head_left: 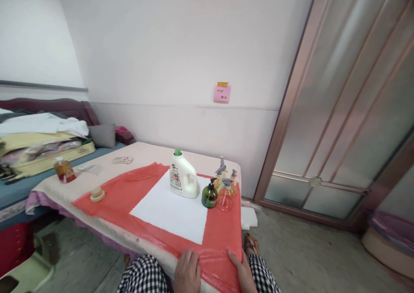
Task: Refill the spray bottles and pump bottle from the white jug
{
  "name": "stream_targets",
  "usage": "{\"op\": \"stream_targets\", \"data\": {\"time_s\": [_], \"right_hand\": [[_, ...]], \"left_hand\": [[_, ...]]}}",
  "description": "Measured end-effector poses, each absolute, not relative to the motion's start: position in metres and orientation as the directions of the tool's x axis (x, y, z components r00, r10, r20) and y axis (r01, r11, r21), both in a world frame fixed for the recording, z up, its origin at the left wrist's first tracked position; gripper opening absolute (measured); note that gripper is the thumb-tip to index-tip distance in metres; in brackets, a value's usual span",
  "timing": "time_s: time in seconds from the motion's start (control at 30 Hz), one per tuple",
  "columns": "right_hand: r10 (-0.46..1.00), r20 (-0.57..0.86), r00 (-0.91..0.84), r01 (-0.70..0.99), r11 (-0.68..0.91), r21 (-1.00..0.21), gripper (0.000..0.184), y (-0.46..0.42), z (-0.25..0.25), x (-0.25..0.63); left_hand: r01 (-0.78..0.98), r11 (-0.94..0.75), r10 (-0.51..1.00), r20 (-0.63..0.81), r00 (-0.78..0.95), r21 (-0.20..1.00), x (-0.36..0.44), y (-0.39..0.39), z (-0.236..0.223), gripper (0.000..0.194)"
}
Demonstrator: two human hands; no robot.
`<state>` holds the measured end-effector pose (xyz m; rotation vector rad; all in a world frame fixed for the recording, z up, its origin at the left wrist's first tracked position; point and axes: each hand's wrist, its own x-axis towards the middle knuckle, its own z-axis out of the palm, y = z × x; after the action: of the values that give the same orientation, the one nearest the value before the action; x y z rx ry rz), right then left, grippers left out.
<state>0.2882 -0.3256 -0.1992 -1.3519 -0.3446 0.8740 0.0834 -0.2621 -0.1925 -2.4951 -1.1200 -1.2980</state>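
Note:
My left hand (pixel 188 270) rests on the near edge of the red plastic sheet (pixel 129 185), its fingers extended and close together, with nothing visible in it. At the near right corner of the table, my right hand (pixel 243 272) lies on the sheet with its thumb spread; its other fingers are partly hidden by the edge. Beyond the hands, a white paper sheet (pixel 171 217) lies on the red one. On it stands a white detergent jug (pixel 183 176) with a green top. To its right are a green pump bottle (pixel 209 196) and a clear spray bottle (pixel 225 199).
More spray bottles (pixel 234 185) stand behind. At left are a pale cap-like piece (pixel 97 194) and an amber liquid bottle (pixel 64 170). A pink note (pixel 222 93) is on the wall. A frosted door (pixel 310 155) and a bin (pixel 388 241) are at right.

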Motion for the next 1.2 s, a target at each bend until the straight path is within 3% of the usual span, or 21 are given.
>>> {"op": "stream_targets", "data": {"time_s": [0.43, 0.87, 1.2], "right_hand": [[0.721, -0.259, 0.642, -0.342, -0.033, -0.939, 0.083, -0.324, -0.2077, 0.2911], [0.706, -0.272, 0.655, -0.358, -0.027, -0.933, 0.084, -0.3235, -0.2022, 0.2885], [0.729, -0.273, 0.627, -0.41, 0.011, -0.912, 0.091, -0.3233, -0.201, 0.2856]], "left_hand": [[0.662, -0.705, 0.584, 0.737, 0.34, 0.254, 0.0845, -0.2637, -0.1939, 0.02], [0.647, -0.732, 0.56, 0.731, 0.391, 0.214, 0.0807, -0.2628, -0.1891, 0.021], [0.638, -0.723, 0.571, 0.749, 0.335, 0.265, 0.0838, -0.2633, -0.1946, 0.023]]}}
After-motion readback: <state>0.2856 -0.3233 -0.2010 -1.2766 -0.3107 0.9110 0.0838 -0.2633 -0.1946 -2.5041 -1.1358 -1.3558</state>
